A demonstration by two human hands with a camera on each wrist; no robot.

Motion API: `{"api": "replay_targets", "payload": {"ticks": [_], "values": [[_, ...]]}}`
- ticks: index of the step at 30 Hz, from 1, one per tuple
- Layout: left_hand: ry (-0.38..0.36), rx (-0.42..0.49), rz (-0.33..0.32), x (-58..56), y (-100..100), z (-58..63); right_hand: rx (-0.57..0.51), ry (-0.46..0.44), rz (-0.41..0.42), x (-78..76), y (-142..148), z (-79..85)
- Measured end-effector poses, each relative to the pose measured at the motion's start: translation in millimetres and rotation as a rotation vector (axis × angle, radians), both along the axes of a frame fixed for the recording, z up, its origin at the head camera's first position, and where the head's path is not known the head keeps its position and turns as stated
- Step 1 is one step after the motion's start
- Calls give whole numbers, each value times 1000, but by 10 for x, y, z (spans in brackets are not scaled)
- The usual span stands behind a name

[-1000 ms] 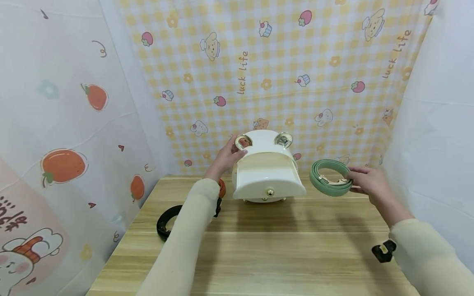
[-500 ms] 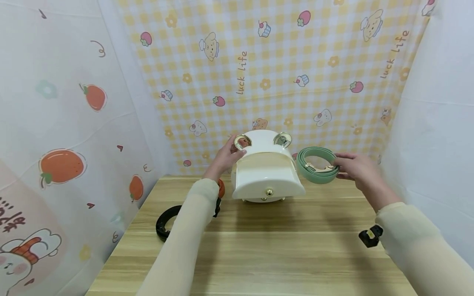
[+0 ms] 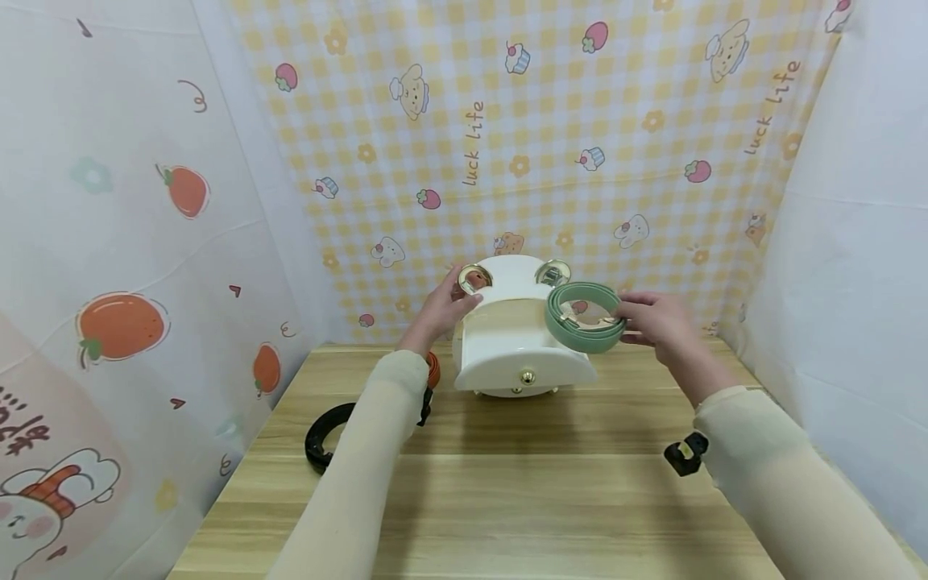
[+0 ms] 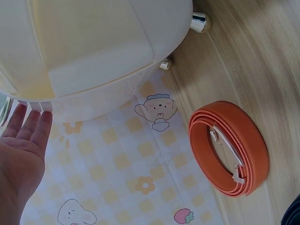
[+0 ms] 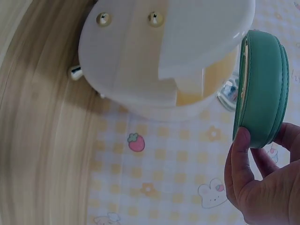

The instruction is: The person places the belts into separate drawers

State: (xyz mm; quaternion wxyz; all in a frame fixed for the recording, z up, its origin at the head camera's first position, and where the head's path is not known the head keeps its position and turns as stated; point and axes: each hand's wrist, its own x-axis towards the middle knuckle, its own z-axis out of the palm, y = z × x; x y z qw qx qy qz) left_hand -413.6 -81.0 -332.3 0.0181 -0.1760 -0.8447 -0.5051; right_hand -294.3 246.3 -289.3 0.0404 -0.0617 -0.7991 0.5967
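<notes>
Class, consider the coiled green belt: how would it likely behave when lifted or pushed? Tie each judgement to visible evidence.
The green belt is probably fairly stiff while coiled: gripped at one side by the right hand, it shows no obvious sag. Pushed, it might loosen, being several wound layers. Its metallic-looking clasp may make it slightly unbalanced.

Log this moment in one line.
left grip: holds edge of open white container | right grip: pinches coiled green belt, raised near white container | table: orange belt, black belt
</notes>
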Motion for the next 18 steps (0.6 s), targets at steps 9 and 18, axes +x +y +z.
{"api": "replay_targets", "payload": {"ticks": [9, 18], "values": [[0, -11, 6, 7, 10, 4, -17, -13, 18, -19, -192, 33], [-8, 11, 6, 11, 11, -2, -42, -47, 32, -47, -332, 77]]}}
